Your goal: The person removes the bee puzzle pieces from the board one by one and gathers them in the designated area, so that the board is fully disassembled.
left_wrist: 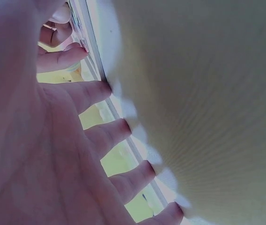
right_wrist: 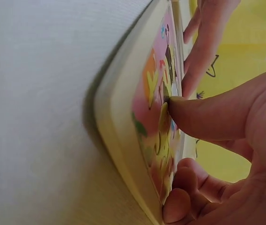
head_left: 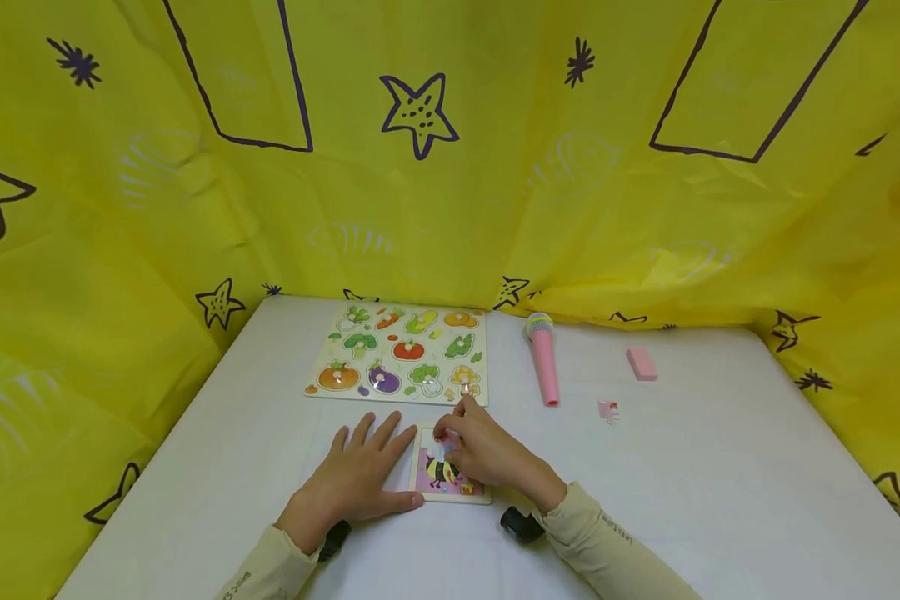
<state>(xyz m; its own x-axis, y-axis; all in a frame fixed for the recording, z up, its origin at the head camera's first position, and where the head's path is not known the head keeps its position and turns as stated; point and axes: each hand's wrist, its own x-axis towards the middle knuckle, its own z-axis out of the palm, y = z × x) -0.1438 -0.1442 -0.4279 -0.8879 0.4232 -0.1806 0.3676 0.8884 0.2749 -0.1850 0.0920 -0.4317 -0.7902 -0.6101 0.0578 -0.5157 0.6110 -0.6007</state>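
A small framed jigsaw puzzle (head_left: 450, 498) with a bee picture lies on the white table. My left hand (head_left: 363, 472) rests on the table at its left side, fingers spread, with the thumb and index finger at the frame's edge. Over the puzzle, my right hand (head_left: 487, 450) bends its fingers and pinches a yellowish puzzle piece (right_wrist: 163, 129) at the picture's surface. In the right wrist view the thumb (right_wrist: 203, 115) touches one end of that piece and the curled fingers the other. Part of the picture is hidden under the right hand. A loose pink puzzle piece (head_left: 609, 410) lies farther right.
A vegetable peg board (head_left: 412, 398) lies behind the puzzle. A pink toy microphone (head_left: 544, 367) and a pink block (head_left: 642, 364) are to its right. Yellow curtain (head_left: 450, 217) with drawn stars surrounds the table (head_left: 720, 467) at the back and sides.
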